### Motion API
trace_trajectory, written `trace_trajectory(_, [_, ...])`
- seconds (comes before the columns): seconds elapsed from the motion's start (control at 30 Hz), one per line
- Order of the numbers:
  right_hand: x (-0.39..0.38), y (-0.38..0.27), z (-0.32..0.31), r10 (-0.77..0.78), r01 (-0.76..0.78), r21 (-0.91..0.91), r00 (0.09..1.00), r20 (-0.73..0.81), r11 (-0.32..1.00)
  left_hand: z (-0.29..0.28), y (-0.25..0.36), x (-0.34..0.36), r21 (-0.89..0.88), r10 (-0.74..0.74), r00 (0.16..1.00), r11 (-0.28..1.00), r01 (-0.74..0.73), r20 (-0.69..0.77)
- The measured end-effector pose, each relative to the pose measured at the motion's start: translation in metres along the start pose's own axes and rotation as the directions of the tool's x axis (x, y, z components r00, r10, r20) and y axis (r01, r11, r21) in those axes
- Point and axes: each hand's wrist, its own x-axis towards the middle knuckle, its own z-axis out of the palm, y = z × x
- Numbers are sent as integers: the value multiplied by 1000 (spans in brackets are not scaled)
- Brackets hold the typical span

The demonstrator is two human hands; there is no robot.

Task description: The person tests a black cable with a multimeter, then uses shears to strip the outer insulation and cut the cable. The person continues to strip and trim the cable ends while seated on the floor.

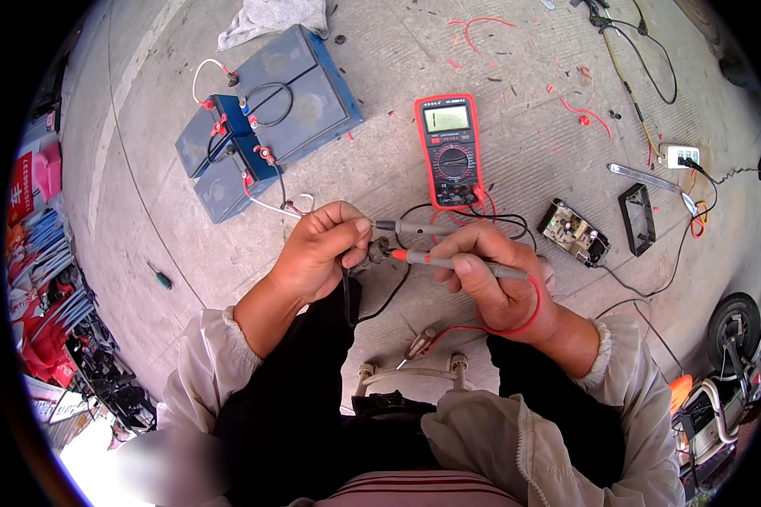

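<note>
My left hand [321,249] is closed, its thumb and fingers pinching a small dark connector [380,251] with a black cable. My right hand [503,275] grips two multimeter probes much like chopsticks. The red-tipped probe [427,258] points at the connector, and the dark-tipped probe [414,228] lies just beyond it, near my left fingertips. I cannot tell whether either tip touches metal. Beyond my hands a red-framed digital multimeter [453,156] lies face up, its screen lit and red and black leads plugged in.
Several wired batteries [300,101] stand at the far left. An open circuit board [573,232], a black case half [637,220] and a white power strip [681,157] lie on the right. A screwdriver [160,276] is on the left floor; a wheel [733,331] stands at right.
</note>
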Motion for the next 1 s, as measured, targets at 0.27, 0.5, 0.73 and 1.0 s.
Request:
trace_trajectory(0.27, [1, -2, 2, 44, -43, -15, 998, 48, 999, 0, 0, -1, -21, -31, 1000, 999, 31, 0])
trace_trajectory(0.5, [2, -8, 0, 183, -183, -20, 981, 69, 983, 2, -2, -2, 19, -29, 999, 999, 28, 23])
trace_trajectory(0.73, [4, -1, 4, -100, 117, -199, 991, 93, 973, 2, -3, -2, 48, -22, 1000, 999, 22, 5])
trace_trajectory(1.0, [3, -4, 5, -85, 99, -169, 992, 90, 981, 2, -2, -2, 56, -43, 999, 997, 44, -18])
